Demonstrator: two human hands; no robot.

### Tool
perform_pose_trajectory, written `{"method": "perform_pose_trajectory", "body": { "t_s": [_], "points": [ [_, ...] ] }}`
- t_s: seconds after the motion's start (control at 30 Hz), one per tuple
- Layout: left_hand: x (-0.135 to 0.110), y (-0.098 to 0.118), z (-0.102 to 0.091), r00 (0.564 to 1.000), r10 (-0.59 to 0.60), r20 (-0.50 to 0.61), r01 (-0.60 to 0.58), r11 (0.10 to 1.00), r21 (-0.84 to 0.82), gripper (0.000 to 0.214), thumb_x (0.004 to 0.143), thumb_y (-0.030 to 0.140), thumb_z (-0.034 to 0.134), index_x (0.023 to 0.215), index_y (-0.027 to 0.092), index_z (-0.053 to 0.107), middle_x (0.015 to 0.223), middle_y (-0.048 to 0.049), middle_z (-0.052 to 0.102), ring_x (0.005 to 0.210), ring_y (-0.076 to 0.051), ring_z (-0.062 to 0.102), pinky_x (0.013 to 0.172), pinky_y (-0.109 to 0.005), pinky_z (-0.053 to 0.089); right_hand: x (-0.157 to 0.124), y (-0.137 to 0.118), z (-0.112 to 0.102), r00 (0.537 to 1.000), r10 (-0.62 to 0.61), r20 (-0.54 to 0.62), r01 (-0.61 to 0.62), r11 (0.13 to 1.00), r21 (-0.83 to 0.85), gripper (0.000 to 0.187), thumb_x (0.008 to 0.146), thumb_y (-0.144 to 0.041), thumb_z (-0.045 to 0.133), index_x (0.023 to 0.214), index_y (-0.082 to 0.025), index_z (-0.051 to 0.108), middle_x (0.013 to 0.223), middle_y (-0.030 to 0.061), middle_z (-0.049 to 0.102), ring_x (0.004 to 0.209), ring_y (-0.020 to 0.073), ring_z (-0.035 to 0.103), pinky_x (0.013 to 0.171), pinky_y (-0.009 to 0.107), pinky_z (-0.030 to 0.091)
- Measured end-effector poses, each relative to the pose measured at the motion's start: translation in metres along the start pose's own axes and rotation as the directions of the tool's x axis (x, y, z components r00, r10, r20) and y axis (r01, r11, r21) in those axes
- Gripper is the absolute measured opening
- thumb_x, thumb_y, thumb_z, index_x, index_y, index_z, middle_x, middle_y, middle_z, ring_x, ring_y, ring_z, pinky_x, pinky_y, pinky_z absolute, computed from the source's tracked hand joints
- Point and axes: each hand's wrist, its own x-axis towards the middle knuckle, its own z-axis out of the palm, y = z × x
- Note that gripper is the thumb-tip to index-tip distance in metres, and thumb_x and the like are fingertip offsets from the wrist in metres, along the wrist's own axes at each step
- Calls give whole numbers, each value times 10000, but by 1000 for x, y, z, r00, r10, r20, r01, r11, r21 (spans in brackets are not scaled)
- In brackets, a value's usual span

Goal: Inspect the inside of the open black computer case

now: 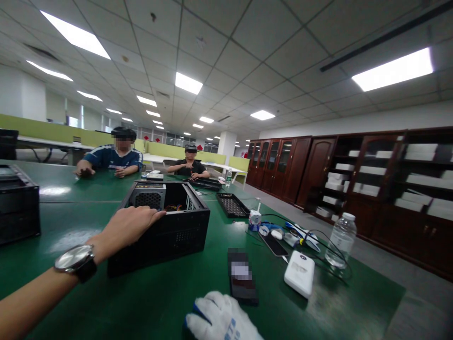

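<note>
Currently: bare left hand point(136, 224) on computer case point(187, 231), right hand point(221, 318) well apart.
Computer case sits on tabletop point(279, 314), ahead-left of right hand, long side roughly left-right; left hand nearer, fingers point(156, 215) over near top edge, can't tell if clenched. Right gloved, near dark phone point(244, 292), partly curled; contents unclear.

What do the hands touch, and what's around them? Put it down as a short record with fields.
left hand: bare, wristwatch on, resting on the rim of a black computer case
computer case: open on top, wires visible inside
right hand: apparently gloved in white, at the lower edge; grip unclear
nearest right hand: dark phone
table: green; white device and clear bottle on the right
across: two seated people
</note>
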Motion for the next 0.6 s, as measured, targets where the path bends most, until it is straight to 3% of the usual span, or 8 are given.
{"method": "perform_pose_trajectory", "body": {
  "t_s": [0.13, 0.27, 0.33, 0.43, 0.6],
  "points": [
    [-10, 3, -3, 1000, -15, 27, 14, 1000, 7, 495, 997, 166, 288, 1402, 207, 570, 1045, -160, 694, 832, -318, 697, 623, -377, 481, -17, 6, -2, 979, 43, -200, -25, 996, 89, 422, 813, -469, 711, 1185, -289, 626, 1153, 87, 729, 992, 326, 692, 742, 405, 611],
    [-26, 14, -18, 996, -62, 64, 64, 997, -32, 434, 1032, 255, 303, 1295, 203, 645, 1044, -152, 705, 831, -310, 706, 632, -373, 499, -47, 43, -29, 932, 236, -275, -142, 936, 323, 416, 861, -141, 517, 1245, -268, 619, 1228, 87, 702, 1150, 264, 645, 983, 438, 544],
    [-33, 20, -27, 991, -94, 92, 97, 995, -30, 444, 1054, 305, 279, 1255, 193, 658, 1047, -146, 704, 840, -322, 711, 645, -388, 505, -65, 72, -38, 874, 397, -281, -278, 882, 381, 408, 873, -86, 435, 1180, -249, 648, 1224, 101, 696, 1173, 262, 636, 1017, 475, 528],
    [-39, 25, -32, 986, -132, 98, 138, 989, -50, 467, 1067, 341, 260, 1196, 181, 679, 1038, -140, 701, 813, -335, 716, 651, -415, 510, -88, 110, -33, 786, 571, -235, -447, 788, 423, 353, 894, -121, 401, 1083, -230, 679, 1216, 116, 686, 1175, 280, 631, 1036, 528, 516],
    [-42, 23, -20, 990, -133, -44, 125, 980, -155, 371, 1014, 287, 373, 1218, 224, 677, 1029, -102, 698, 747, -297, 695, 633, -398, 502, -103, 129, -6, 761, 637, -124, -528, 718, 452, 350, 923, -190, 402, 1123, -212, 690, 1309, 128, 633, 1277, 298, 558, 1142, 582, 406]
  ]
}}
